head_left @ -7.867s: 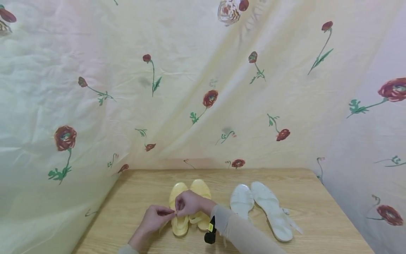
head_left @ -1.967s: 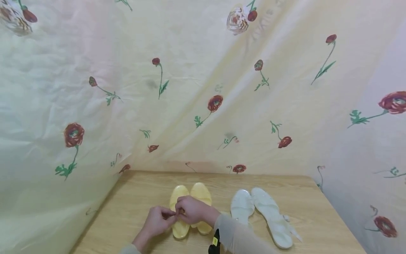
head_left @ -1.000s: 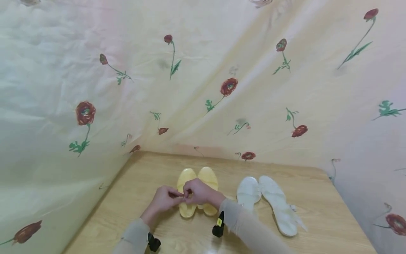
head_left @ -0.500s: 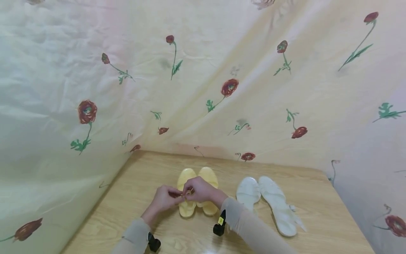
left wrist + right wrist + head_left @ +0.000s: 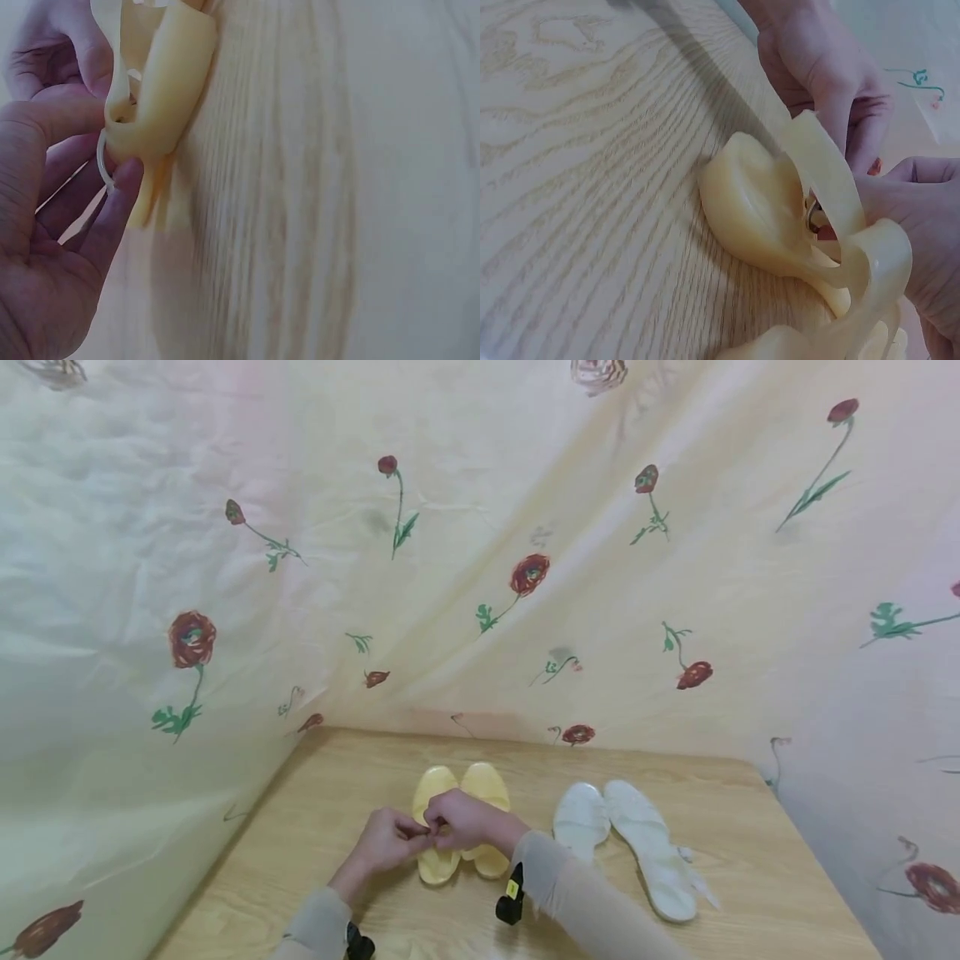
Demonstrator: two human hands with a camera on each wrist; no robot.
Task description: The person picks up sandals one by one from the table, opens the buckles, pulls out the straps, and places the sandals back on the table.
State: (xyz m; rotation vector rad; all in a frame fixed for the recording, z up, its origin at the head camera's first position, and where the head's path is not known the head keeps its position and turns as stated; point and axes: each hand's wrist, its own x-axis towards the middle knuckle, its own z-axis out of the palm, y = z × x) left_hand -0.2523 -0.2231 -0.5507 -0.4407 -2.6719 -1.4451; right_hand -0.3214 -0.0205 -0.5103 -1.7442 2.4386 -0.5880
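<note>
A pair of yellow jelly sandals lies on the table, toes pointing away. Both hands meet at the ankle strap of the left yellow sandal [image 5: 438,868]. My left hand [image 5: 386,842] pinches the strap at its small metal buckle [image 5: 813,216], thumb and forefinger close together. From the other side, my right hand [image 5: 465,820] reaches across the shoe and pinches the strap, its fingertips right by the left ones. In the right wrist view a strap [image 5: 825,169] loops up beside the buckle. The right yellow sandal [image 5: 487,789] sits alongside, partly covered by the right hand.
A pair of white sandals lies to the right; the nearer one [image 5: 581,818] is partly behind the right sleeve, the other [image 5: 652,852] has its strap spread outward. The wooden table [image 5: 300,827] meets a flower-printed cloth [image 5: 465,527] at its back and sides.
The hands stay at the left yellow sandal's strap, shifting only their fingers. Half a second ago a bit of yellow strap showed between the fingertips; now they are closer together. The head view shifts slightly.
</note>
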